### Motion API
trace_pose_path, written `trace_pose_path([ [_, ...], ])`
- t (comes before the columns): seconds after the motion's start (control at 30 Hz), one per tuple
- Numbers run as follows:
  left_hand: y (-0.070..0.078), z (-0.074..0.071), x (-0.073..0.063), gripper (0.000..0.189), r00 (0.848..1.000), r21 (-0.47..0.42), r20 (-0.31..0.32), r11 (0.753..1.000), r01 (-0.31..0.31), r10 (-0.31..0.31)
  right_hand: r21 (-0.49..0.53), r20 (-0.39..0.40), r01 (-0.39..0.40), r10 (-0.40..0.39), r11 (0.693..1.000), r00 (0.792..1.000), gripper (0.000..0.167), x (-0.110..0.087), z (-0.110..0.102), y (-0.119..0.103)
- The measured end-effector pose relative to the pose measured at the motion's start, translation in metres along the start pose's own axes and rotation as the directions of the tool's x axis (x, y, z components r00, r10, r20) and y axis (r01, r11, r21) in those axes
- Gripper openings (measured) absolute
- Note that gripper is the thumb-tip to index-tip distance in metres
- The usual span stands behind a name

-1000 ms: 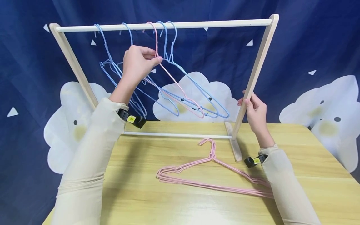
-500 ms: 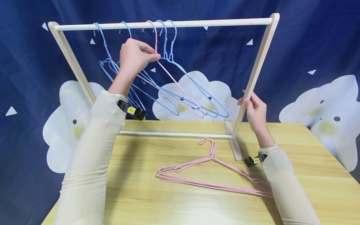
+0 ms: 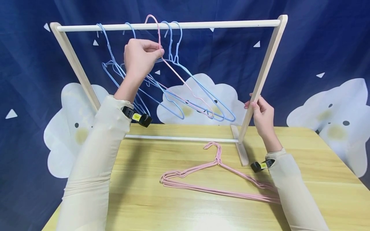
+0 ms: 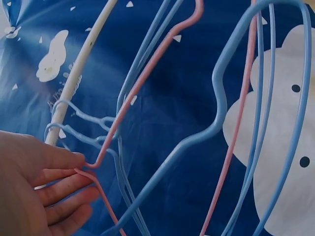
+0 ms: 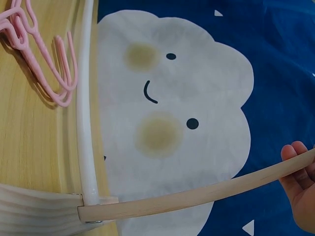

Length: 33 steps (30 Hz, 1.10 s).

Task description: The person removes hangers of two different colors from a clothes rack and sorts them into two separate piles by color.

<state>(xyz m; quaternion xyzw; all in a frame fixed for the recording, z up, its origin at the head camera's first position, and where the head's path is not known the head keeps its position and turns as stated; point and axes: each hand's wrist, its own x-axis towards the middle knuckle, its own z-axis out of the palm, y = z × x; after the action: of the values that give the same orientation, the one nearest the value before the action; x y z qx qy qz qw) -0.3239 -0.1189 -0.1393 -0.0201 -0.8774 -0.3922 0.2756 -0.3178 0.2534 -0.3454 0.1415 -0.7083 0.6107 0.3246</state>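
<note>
My left hand [image 3: 140, 59] pinches a pink wire hanger [image 3: 159, 35] at its neck, between thumb and fingers. The curve of its hook stands above the rack's top rail [image 3: 219, 24], while its body hangs below, among the blue hangers [image 3: 181, 33]. In the left wrist view, thumb and forefinger meet at the bend of the pink hanger [image 4: 142, 79]. Farther right, my right hand [image 3: 264, 114] grips the rack's wooden side post [image 3: 265, 65], fingers behind and thumb in front. The right wrist view shows part of that hand [image 5: 301, 196] around the post [image 5: 197, 197].
Several pink hangers [image 3: 218, 158] lie stacked on the wooden table [image 3: 162, 211], in front of the rack. A white lower bar [image 3: 179, 138] joins the rack's feet [image 3: 242, 154]. A blue curtain [image 3: 318, 38] with clouds hangs behind.
My left hand has risen slightly, lifting the pink hanger so that its hook now stands above the rail instead of resting on it. My right hand stays on the post.
</note>
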Motion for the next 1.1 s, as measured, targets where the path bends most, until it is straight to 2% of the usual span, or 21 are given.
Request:
trace_pose_path([
  [0.23,0.008,0.0,-0.004,0.024,0.999,-0.076,-0.012,0.996,-0.043,0.042,-0.01,0.001,0.008,-0.008,1.0,1.0,0.024,0.0,-0.001,0.0],
  [0.43,0.017,-0.001,-0.013,0.025,0.997,-0.197,0.031,0.979,-0.061,0.068,-0.013,-0.003,0.005,-0.005,1.0,1.0,0.023,-0.003,-0.003,-0.002],
  [0.53,0.023,0.0,-0.019,0.024,0.992,-0.261,0.059,0.961,-0.092,0.111,-0.004,-0.01,0.007,-0.007,1.0,1.0,0.022,-0.003,-0.003,-0.003],
  [0.73,0.034,0.007,-0.035,0.018,0.972,-0.35,0.099,0.922,-0.167,0.214,0.02,-0.012,-0.009,0.009,1.0,1.0,0.021,-0.003,-0.002,-0.004],
  [0.93,0.037,0.019,-0.055,0.014,0.944,-0.361,0.156,0.906,-0.221,0.292,0.032,-0.015,-0.002,0.003,0.999,1.0,0.022,-0.004,-0.002,-0.003],
  [1.1,0.033,0.029,-0.074,0.01,0.919,-0.358,0.222,0.904,-0.234,0.326,0.034,-0.013,0.008,-0.008,0.999,1.0,0.02,-0.005,-0.003,-0.003],
])
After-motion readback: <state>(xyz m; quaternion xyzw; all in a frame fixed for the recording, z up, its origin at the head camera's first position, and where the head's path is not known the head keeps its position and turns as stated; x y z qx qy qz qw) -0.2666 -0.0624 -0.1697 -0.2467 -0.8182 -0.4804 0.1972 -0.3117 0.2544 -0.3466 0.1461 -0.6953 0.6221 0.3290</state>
